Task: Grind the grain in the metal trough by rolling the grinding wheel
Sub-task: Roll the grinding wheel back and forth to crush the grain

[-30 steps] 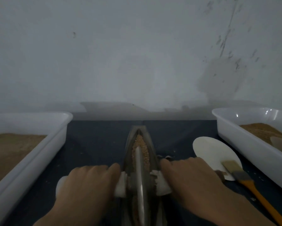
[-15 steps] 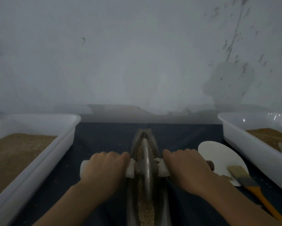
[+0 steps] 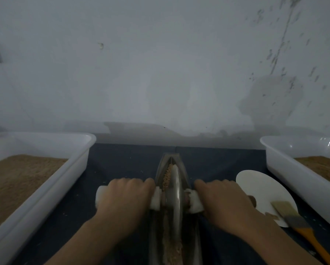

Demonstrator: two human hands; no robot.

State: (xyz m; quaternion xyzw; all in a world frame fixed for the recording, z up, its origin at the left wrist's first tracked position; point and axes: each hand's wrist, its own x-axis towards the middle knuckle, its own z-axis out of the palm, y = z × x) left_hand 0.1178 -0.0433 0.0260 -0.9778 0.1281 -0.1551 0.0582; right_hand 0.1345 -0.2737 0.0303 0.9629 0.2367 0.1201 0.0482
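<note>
A narrow metal trough runs away from me down the middle of the dark table. Brown grain lies along its groove. The metal grinding wheel stands upright in the trough near its far end. Its axle carries white-wrapped handles on both sides. My left hand grips the left handle, whose white end sticks out past my knuckles. My right hand grips the right handle.
A white tub with brown meal stands at the left, another white tub with meal at the right. A white round plate lies by my right hand. A brush with an orange handle rests across its near edge. A grey wall rises behind.
Both hands have pushed the wheel away from me along the trough, from the near part toward the far end. More ground grain shows in the groove behind the wheel.
</note>
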